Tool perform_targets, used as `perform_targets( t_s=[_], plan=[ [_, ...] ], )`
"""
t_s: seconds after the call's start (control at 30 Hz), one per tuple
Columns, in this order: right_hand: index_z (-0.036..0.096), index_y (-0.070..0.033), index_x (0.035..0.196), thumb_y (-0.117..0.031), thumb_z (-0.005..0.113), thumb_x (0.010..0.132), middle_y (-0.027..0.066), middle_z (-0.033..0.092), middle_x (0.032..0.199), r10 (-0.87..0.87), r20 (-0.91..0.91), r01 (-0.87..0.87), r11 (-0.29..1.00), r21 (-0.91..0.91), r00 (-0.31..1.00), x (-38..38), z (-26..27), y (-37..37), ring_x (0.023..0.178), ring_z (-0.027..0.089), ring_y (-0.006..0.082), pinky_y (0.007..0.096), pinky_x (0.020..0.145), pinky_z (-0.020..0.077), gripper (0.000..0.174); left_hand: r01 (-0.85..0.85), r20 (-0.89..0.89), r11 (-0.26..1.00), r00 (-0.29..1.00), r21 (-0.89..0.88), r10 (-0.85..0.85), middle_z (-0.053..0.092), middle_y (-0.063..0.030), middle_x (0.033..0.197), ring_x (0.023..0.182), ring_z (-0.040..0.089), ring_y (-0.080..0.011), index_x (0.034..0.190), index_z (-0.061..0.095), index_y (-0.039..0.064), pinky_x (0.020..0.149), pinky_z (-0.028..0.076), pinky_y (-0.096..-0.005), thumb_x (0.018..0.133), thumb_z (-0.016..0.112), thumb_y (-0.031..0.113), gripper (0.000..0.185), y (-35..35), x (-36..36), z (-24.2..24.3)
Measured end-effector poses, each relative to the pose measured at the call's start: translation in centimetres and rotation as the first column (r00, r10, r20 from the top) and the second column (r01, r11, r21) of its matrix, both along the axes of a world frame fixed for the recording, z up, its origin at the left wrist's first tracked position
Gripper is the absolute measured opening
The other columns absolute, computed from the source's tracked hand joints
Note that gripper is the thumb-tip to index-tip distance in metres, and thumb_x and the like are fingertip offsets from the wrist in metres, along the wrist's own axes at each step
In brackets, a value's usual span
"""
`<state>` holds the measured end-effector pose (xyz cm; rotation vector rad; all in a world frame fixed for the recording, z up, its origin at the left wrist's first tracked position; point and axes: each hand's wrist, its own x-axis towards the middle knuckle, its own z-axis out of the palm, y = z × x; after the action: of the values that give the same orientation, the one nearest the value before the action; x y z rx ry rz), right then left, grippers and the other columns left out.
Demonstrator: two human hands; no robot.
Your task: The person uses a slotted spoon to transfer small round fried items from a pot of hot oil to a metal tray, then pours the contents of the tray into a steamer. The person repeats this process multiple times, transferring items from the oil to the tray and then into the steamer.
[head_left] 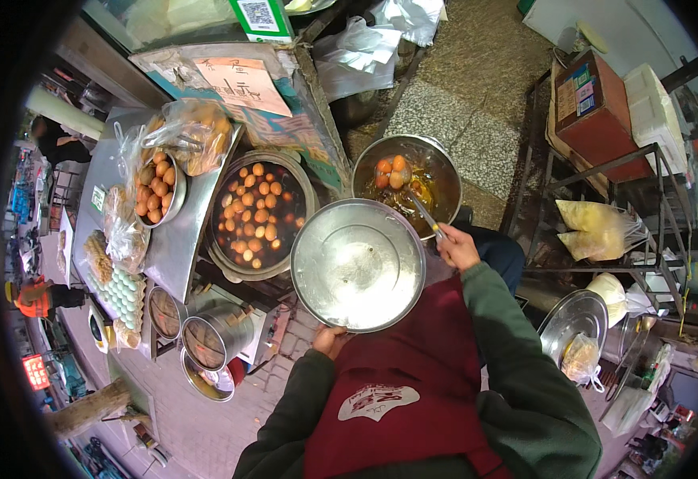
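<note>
My right hand (458, 248) grips the handle of a metal ladle (424, 209) over a deep steel pot (454, 161). Several brown eggs (396, 173) rest in the ladle's bowl, with dark, oily liquid below. At its near edge, my left hand (328, 341) holds a large round steel lid (358, 263); my left fingers are mostly hidden by it. The lid covers part of the steel pot's near side and the edge of a wide cooking pot (220, 266), where many brown eggs (254, 206) sit in dark broth.
Left of the broth stands a steel table (172, 254) bearing a bowl of brown eggs (156, 188), bagged food (205, 129) and pale eggs (118, 293). Steel canisters (211, 344) stand nearer. A metal rack (609, 263) is on the right, and a signboard panel (319, 138) beyond the pots.
</note>
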<state>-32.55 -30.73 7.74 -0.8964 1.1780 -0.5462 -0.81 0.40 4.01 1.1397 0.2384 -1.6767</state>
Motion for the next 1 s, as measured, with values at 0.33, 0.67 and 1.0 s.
perform_targets(
  t_s=[0.33, 0.67, 1.0],
  plan=[
    [0.063, -0.002, 0.13, -0.011, 0.068, 0.093, 0.0291, 0.071, 0.106, -0.144, -0.783, -0.391, 0.803, -0.449, 0.605, 0.0, 1.6, -0.1, 0.104, 0.068, 0.0483, 0.0553, 0.087, 0.0545, 0.038, -0.038, -0.083, 0.999, 0.996, -0.026, 0.036, 0.061, -0.0204, 0.135, 0.123, 0.063, -0.0382, 0.146, 0.046, 0.0, 0.106, 0.054, -0.058, 0.087, 0.049, -0.016, 0.062, 0.6, 0.3, -2.8],
    [0.072, -0.012, 0.133, -0.019, 0.064, 0.1, 0.0155, 0.072, 0.124, 0.534, -0.807, -0.678, 0.498, 0.541, -0.252, 5.2, -13.4, -14.5, 0.11, 0.07, 0.0369, 0.0497, 0.089, 0.0595, 0.034, -0.064, -0.027, 0.998, 0.998, 0.022, 0.065, 0.056, -0.0217, 0.143, 0.13, 0.06, -0.0392, 0.152, 0.04, 0.0, 0.109, 0.053, -0.0576, 0.086, 0.044, -0.017, 0.068, -0.1, -0.4, -0.4],
    [0.06, -0.004, 0.088, -0.011, 0.049, 0.1, 0.0171, 0.062, 0.079, -0.186, -0.371, 0.373, 0.758, 0.534, 0.91, 3.7, -25.0, -14.6, 0.061, 0.061, 0.03, 0.0453, 0.05, 0.0492, 0.018, -0.062, 0.06, 0.994, 0.997, 0.087, 0.057, 0.055, -0.0216, 0.145, 0.13, 0.06, -0.0389, 0.152, 0.04, 0.001, 0.108, 0.054, -0.0566, 0.086, 0.043, -0.018, 0.069, -1.2, -1.0, 1.2]
  ],
)
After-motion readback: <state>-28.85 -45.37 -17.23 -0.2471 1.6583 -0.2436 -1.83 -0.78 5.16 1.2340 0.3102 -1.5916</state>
